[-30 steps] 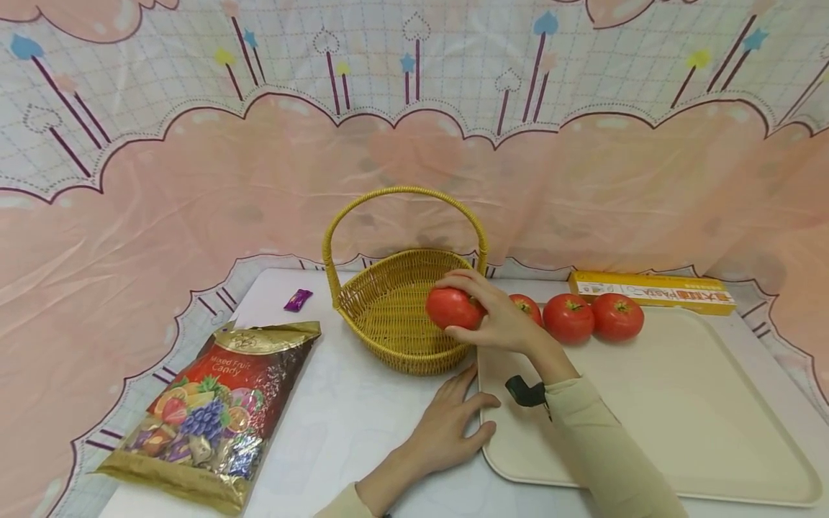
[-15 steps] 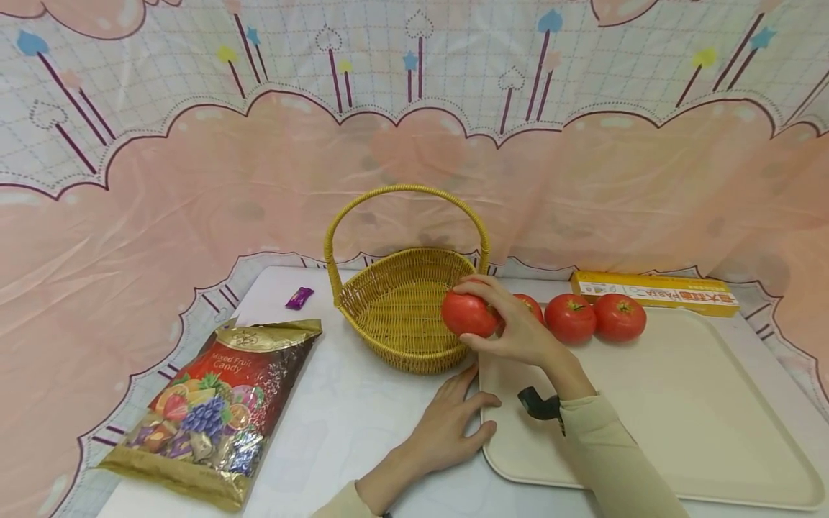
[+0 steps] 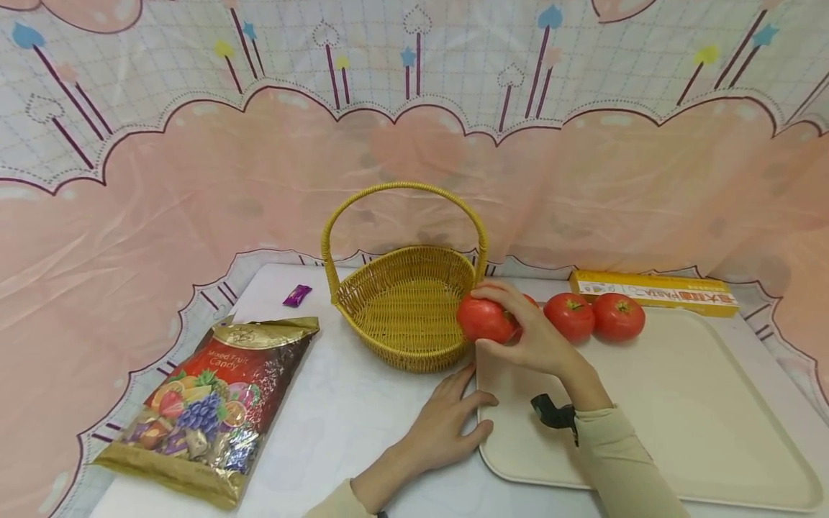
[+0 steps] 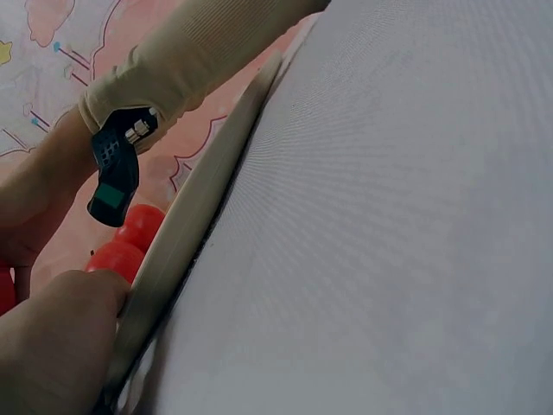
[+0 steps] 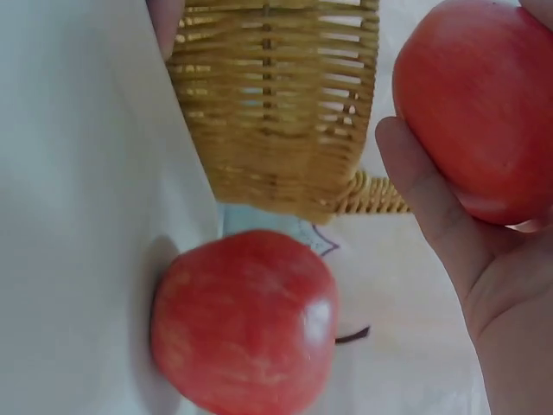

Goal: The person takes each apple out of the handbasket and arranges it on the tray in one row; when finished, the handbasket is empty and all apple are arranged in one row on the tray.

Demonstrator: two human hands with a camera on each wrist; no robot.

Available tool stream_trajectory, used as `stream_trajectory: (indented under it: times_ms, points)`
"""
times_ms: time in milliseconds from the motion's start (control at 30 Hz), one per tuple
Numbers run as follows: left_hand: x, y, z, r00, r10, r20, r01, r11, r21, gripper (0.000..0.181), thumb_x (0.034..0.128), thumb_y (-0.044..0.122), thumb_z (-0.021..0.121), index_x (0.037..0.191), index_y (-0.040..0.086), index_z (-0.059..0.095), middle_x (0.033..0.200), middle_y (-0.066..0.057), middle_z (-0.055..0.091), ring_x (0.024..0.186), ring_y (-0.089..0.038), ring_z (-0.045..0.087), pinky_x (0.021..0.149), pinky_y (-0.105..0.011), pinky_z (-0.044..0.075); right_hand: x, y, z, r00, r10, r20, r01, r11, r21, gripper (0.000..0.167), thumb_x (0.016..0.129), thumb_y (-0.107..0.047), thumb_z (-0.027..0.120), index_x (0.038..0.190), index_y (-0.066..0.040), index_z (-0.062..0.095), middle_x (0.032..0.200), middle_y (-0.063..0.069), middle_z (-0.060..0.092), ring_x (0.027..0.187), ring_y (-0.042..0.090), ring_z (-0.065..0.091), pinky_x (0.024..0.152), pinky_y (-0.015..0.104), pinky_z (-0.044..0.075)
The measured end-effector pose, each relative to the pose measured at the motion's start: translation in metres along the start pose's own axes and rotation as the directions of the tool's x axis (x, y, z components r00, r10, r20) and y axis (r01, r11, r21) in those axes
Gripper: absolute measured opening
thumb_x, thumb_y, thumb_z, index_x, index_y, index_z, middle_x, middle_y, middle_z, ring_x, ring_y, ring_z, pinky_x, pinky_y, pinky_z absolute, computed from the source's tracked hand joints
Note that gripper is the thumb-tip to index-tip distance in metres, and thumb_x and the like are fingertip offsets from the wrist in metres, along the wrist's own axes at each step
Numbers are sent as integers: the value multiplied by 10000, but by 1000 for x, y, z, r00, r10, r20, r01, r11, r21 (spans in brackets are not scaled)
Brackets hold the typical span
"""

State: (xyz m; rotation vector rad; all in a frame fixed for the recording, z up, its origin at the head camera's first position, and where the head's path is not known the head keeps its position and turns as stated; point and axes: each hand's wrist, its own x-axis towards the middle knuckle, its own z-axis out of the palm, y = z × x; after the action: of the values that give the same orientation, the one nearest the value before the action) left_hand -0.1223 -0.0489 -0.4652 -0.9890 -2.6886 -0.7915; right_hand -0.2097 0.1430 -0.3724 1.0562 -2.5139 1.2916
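My right hand (image 3: 540, 345) grips a red tomato (image 3: 482, 320) between thumb and fingers, above the tray's back left corner and beside the basket's right rim. The right wrist view shows this hand holding the tomato (image 5: 484, 112) up, while another tomato (image 5: 246, 324) with a dark stem sits on the tray below. Two more tomatoes, one in the middle (image 3: 568, 316) and one at the right (image 3: 618, 316), stand in a row along the tray's back edge. My left hand (image 3: 447, 424) rests on the table, its spread fingers touching the left rim of the beige tray (image 3: 686, 424).
A yellow wicker basket (image 3: 414, 356) with a tall handle stands left of the tray, nothing inside it. Farther left lie a bag of mixed fruit candy (image 3: 220, 403) and a purple-wrapped candy (image 3: 298, 295). Behind the tray is a yellow pasta box (image 3: 654, 291), near the patterned curtain (image 3: 272, 180).
My right hand has moved right with the tomato, from over the basket to the tray's back left corner. The left hand has stayed in place.
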Motion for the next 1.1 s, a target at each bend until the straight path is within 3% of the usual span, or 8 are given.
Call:
stream_trajectory:
  times_ms: [233, 500, 800, 1100]
  points:
    - [1, -1, 1, 1000, 13, -19, -13, 1000, 3, 232, 912, 347, 546, 1126, 273, 594, 1506, -165, 334, 1397, -314, 329, 1117, -473, 320, -7, 0, -13, 1000, 22, 6, -22, 999, -34, 645, 788, -278, 763, 1344, -323, 439, 1432, -46, 404, 1223, 176, 485, 965, 497, 465]
    - [1, -2, 3, 999, 21, -34, -21, 1000, 4, 223, 909, 339, 549, 1119, 277, 594, 1506, -162, 336, 1389, -309, 342, 1108, -474, 329, -12, 5, -16, 1000, 25, 13, -24, 998, -66, 626, 795, -308, 753, 1340, -320, 444, 1411, -62, 408, 1225, 188, 479, 963, 519, 472]
    - [0, -1, 2, 1000, -3, -10, 3, 1000, -13, 231, 913, 351, 543, 1131, 289, 589, 1523, -158, 307, 1403, -303, 320, 1118, -476, 316, -18, 11, -20, 996, 87, 0, -87, 993, -80, 648, 783, -345, 758, 1340, -362, 426, 1407, -79, 403, 1227, 203, 470, 949, 538, 474]
    - [0, 0, 1, 1000, -12, -3, 11, 1000, -24, 235, 919, 347, 538, 1142, 289, 586, 1522, -168, 305, 1406, -315, 312, 1126, -474, 303, -25, 14, -32, 985, 167, -36, -169, 984, -49, 685, 789, -317, 757, 1370, -383, 400, 1418, -87, 407, 1148, 188, 464, 827, 410, 461]
